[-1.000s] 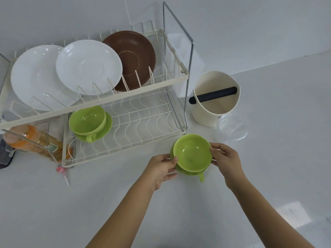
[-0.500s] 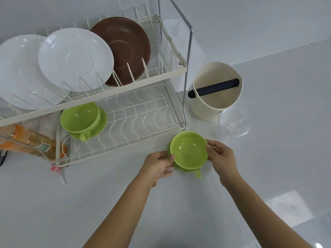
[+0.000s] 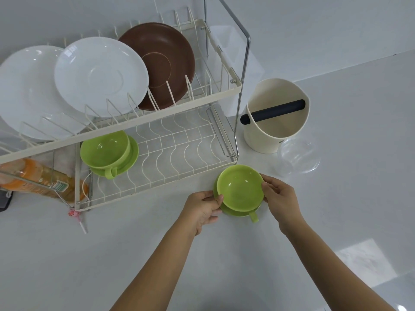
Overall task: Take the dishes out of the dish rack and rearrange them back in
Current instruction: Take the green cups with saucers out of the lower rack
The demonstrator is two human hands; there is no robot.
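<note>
Just off the front right corner of the dish rack [image 3: 170,111], almost nothing different from a second ago: same green cup [image 3: 240,190] on its saucer [image 3: 235,212], same spot beside the lower tier, only the view drifting a little. Left hand [image 3: 202,207] curled round the near left edge of the saucer, thumb over the rim; right hand [image 3: 280,196] pinching the far right side, fingertips against the cup wall. Cup handle pointing toward the person. Cannot tell whether the saucer rests on the surface [image 3: 67,265] or hangs just above it.

Likely meaning for the task: this set out of the rack and paused, neither put down for good nor started back in. Plenty left either way: large white plate [image 3: 27,90], smaller white plate [image 3: 101,75] and brown plate [image 3: 166,61] standing in the upper tier, and a second cup [image 3: 104,150] with its own saucer at the left of the lower tier, the rest of that tier's wires bare.

Underfoot of it all, a pale grey surface, smooth and faintly glossy, with a brighter patch of light [image 3: 363,261] at lower right. Behind, a plain grey-white wall [image 3: 314,23]. Right of the rack, a cream tub [image 3: 265,140] crossed by a black bar [image 3: 272,111], and touching its near side a clear plastic container [image 3: 297,157]. Under the rack's left end, an orange bottle [image 3: 33,176] lying on its side. By the front left foot, a small pink lollipop [image 3: 77,217].
</note>
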